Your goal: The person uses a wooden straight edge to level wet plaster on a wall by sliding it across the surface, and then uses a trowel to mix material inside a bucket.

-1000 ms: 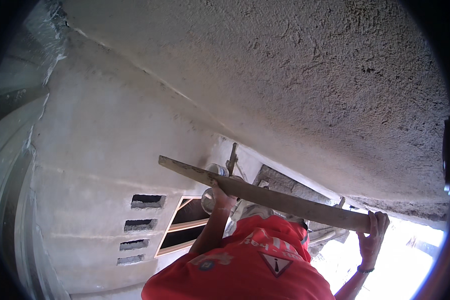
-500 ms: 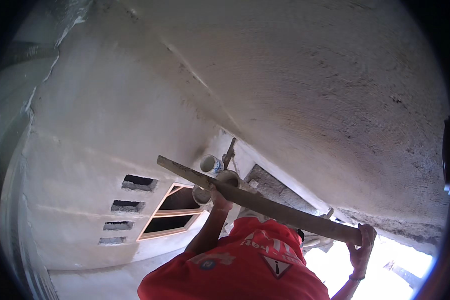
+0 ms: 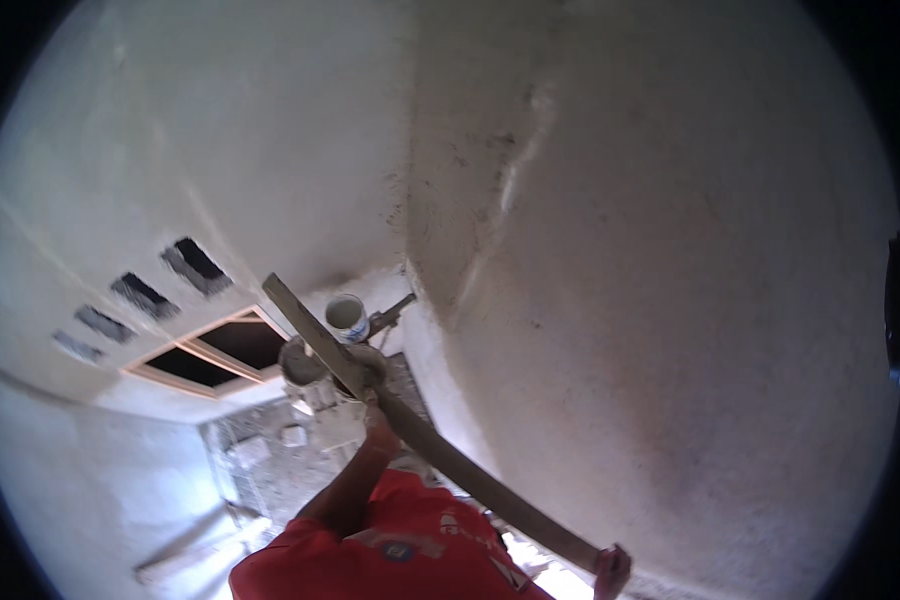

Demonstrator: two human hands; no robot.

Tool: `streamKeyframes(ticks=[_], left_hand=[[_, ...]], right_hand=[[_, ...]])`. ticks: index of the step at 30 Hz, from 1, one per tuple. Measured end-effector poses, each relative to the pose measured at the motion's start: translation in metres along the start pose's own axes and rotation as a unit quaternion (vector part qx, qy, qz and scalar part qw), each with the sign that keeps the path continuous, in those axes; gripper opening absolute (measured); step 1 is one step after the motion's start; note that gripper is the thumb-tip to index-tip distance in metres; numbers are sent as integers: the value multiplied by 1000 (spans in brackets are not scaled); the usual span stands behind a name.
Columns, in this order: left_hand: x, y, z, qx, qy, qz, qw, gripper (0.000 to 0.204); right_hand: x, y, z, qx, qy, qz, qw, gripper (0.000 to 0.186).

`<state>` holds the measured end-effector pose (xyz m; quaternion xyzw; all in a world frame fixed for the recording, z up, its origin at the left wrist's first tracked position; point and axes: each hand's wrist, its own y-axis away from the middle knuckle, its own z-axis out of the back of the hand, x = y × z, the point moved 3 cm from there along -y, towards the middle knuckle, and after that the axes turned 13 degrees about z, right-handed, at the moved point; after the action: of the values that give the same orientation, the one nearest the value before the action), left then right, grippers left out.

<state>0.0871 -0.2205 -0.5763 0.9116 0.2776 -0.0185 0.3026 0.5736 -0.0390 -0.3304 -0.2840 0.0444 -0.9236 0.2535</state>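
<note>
The left hand [image 3: 378, 428] is closed around a long, narrow board [image 3: 485, 488] near its middle, while the right hand [image 3: 613, 570] grips its lower-right end. The board's long axis slants from upper left to lower right, its free end reaching past the left hand, nearest it, toward a pale bucket [image 3: 346, 315]. It looks straight-edged, flat and grey-brown; whether it touches the plastered wall [image 3: 650, 300], I cannot tell.

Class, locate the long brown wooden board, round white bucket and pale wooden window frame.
Long brown wooden board [image 3: 450, 460]: head view, surface near mid-length.
Round white bucket [image 3: 348, 332]: head view, outer wall.
Pale wooden window frame [image 3: 218, 361]: head view, middle bar.
</note>
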Motion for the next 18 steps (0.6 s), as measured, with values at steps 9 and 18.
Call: streamKeyframes(ticks=[9,18], left_hand=[[-29,-31,6,-158,109,-45,980,37],[-90,-32,-34,-226,142,-56,962,39]], right_hand=[[-24,-47,-59,151,61,163,973,21],[96,-102,-83,132,-107,-71,983,25]])
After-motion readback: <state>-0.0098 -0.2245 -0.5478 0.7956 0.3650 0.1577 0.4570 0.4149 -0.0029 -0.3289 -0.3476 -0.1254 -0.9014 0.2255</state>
